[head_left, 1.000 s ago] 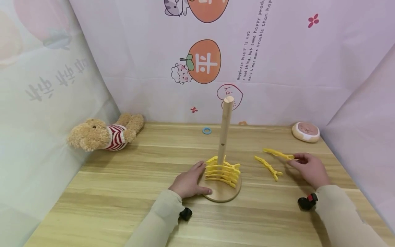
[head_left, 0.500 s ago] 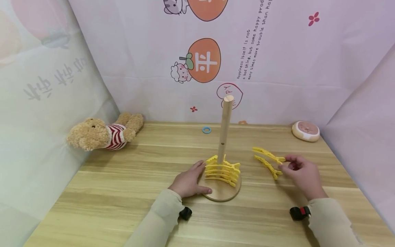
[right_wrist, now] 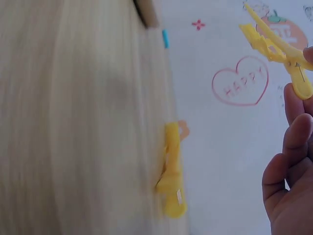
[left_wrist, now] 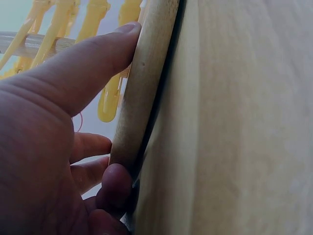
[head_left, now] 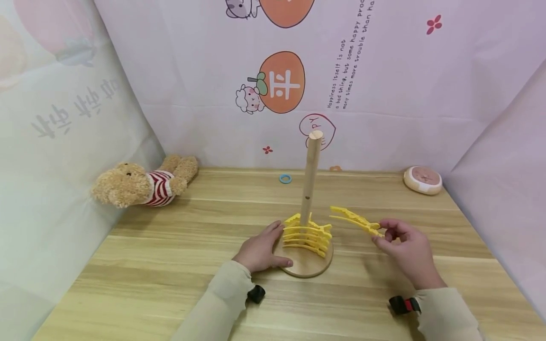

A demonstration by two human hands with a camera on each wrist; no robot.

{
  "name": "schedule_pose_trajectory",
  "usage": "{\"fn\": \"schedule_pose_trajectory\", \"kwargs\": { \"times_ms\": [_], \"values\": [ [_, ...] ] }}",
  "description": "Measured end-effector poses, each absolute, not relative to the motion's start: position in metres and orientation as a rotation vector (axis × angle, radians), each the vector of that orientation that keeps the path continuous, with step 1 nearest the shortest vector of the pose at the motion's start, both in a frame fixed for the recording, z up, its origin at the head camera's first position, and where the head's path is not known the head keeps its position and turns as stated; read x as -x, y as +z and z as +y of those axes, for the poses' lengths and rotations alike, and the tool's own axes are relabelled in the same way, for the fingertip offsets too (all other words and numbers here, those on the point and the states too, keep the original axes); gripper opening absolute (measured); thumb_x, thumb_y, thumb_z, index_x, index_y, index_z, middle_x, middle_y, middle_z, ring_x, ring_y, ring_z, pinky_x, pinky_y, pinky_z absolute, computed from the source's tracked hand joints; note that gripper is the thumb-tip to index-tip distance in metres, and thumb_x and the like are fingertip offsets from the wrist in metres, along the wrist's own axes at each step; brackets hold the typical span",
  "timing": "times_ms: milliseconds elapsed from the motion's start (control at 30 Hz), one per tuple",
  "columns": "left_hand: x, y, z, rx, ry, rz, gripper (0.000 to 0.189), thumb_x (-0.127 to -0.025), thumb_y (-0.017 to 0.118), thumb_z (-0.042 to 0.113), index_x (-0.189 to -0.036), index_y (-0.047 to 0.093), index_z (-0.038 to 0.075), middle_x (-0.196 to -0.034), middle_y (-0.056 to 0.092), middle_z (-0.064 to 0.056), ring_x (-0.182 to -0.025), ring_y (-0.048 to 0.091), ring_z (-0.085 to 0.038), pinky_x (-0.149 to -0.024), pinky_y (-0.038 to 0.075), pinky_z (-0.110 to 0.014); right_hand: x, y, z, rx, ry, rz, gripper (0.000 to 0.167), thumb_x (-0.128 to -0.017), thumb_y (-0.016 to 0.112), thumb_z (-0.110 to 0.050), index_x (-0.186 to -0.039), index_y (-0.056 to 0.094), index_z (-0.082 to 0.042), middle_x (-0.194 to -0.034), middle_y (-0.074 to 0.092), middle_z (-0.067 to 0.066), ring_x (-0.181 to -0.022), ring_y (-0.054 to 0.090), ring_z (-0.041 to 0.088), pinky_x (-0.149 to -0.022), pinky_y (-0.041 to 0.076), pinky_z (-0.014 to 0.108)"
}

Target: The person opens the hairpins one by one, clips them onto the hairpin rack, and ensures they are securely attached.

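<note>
A wooden stand (head_left: pixel 310 180) rises from a round base, with several yellow hair clips (head_left: pixel 308 241) stacked around the foot of its post. At the base's left side my left hand (head_left: pixel 257 252) holds the rim; in the left wrist view its thumb rests on the base (left_wrist: pixel 146 73) and some fingers curl at the edge. My right hand (head_left: pixel 408 253) pinches the handle end of another hair clip (head_left: pixel 357 221), whose two arms are spread and point toward the post. In the right wrist view one more hair clip (right_wrist: pixel 172 171) lies on the table; the head view does not show it clearly.
A teddy bear (head_left: pixel 159 188) in a striped top lies at the back left. Near the back edge sits a small blue ring (head_left: pixel 285 178). A pale round-cornered object with a pink top (head_left: pixel 423 180) stands at the back right. Printed cloth (head_left: pixel 204 94) walls surround the table.
My right hand has moved left, carrying its hair clip off the table toward the stand, and the clip's arms have spread apart. My left hand stays at the base.
</note>
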State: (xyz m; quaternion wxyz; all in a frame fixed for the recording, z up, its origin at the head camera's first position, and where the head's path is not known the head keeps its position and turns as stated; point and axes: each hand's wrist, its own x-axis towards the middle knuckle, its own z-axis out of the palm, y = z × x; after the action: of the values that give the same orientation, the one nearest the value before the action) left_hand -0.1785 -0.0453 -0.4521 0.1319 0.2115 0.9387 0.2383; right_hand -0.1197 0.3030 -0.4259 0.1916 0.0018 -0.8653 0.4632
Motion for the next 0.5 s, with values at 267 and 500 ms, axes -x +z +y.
{"fn": "schedule_pose_trajectory", "kwargs": {
  "times_ms": [267,500],
  "values": [
    [0.178,-0.451,-0.046,-0.625,0.706,2.716,0.100,-0.078,0.079,0.059,-0.157,0.035,0.016,-0.166,0.023,-0.001,-0.141,0.042,-0.035,-0.107,0.041,-0.058,0.112,-0.416,0.285,-0.145,1.415,-2.352,0.028,-0.080,0.082,0.001,-0.105,0.071,-0.001,-0.079,0.061,0.004,-0.074,0.055,0.009,-0.055,0.046,0.018],
    [0.178,-0.452,-0.046,-0.625,0.707,2.712,0.101,-0.078,0.079,0.059,-0.158,0.035,0.016,-0.166,0.023,-0.001,-0.141,0.042,-0.035,-0.107,0.041,-0.058,0.108,-0.410,0.273,-0.222,1.503,-2.309,0.028,-0.079,0.081,0.006,-0.105,0.070,0.001,-0.080,0.060,0.013,-0.075,0.056,0.011,-0.059,0.049,0.019]
  ]
}}
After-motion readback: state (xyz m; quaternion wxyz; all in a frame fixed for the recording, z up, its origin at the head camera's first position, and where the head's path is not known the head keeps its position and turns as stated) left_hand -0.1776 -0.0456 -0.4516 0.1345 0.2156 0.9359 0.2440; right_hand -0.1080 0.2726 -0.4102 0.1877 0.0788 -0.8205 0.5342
